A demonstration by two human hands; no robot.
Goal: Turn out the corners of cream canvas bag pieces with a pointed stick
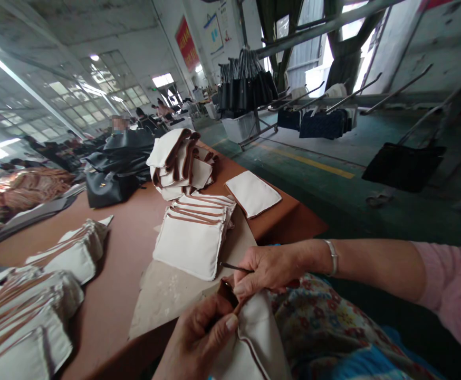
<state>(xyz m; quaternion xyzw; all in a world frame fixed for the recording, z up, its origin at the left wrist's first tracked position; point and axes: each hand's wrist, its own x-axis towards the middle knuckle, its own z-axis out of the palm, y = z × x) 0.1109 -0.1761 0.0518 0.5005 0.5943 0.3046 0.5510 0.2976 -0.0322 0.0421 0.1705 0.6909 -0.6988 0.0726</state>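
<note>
Cream pouch with brown trim (261, 330): held above the lap, near the tabletop (122, 253) edge, its open mouth turned up toward the fingers. Left hand (204, 327): grasping the pouch, thumb pressed on the brown-edged rim. Right hand (268, 268): clenched around a slim dark tool (230, 266), thumb and fingers also at the pouch rim. Tool tip points left, toward the stack; type uncertain, as the fingers cover most of it. Silver bracelet (332, 257) on the right wrist; pink sleeve (452, 295) above it. Floral garment (317, 322) covers the lap.

Tabletop, nearest the hands: beige board (155, 295) bearing a fanned stack of matching pouches (191, 243), brown edges showing. Behind it, a looser pouch heap (173, 153). Right of the stack, one single flat pouch (253, 194) lies apart. At far left, rows of similar pouches (25, 322) lean on one another. Black handbag (109, 184) farther back, among other dark bags.

Beyond the tabletop: black tote bags (246, 89) grouped on a metal rack, white bin (240, 127) below; one dark bag (404, 164) hangs at right.
</note>
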